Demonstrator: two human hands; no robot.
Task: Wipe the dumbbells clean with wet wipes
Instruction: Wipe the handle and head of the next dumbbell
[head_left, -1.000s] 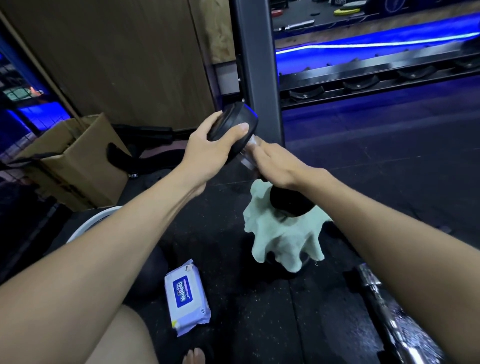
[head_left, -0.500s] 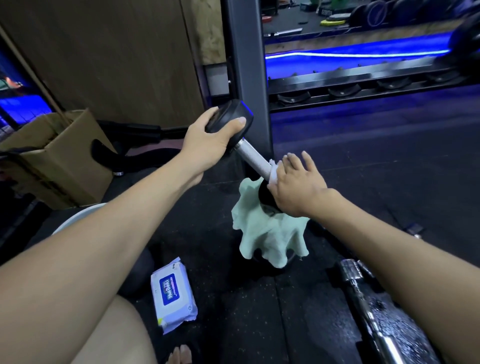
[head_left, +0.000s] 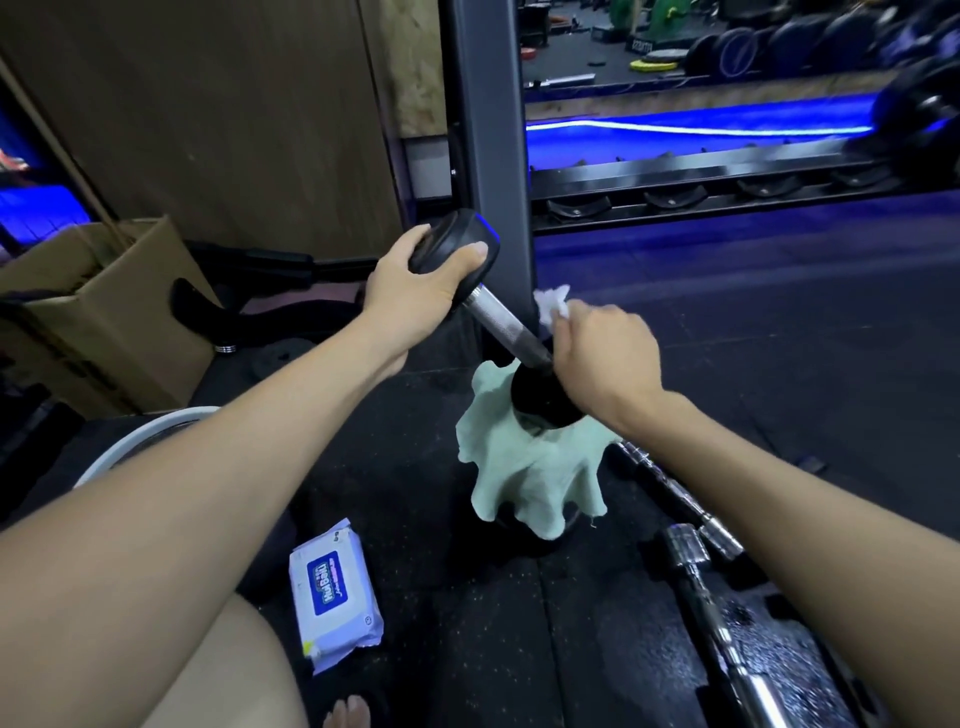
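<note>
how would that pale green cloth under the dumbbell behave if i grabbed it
The green cloth would probably be floppy and light: it hangs in soft folds. It may snag rather than slide free, since the dumbbell seems to rest on it.

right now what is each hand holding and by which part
The left hand grips the dumbbell by its upper black head. The right hand pinches a white wet wipe near the handle's lower end.

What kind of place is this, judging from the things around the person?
Most likely a gym. A dumbbell is held above a black rubber floor, a rack with empty cradles stands behind, and weight plates lie farther back.
</note>
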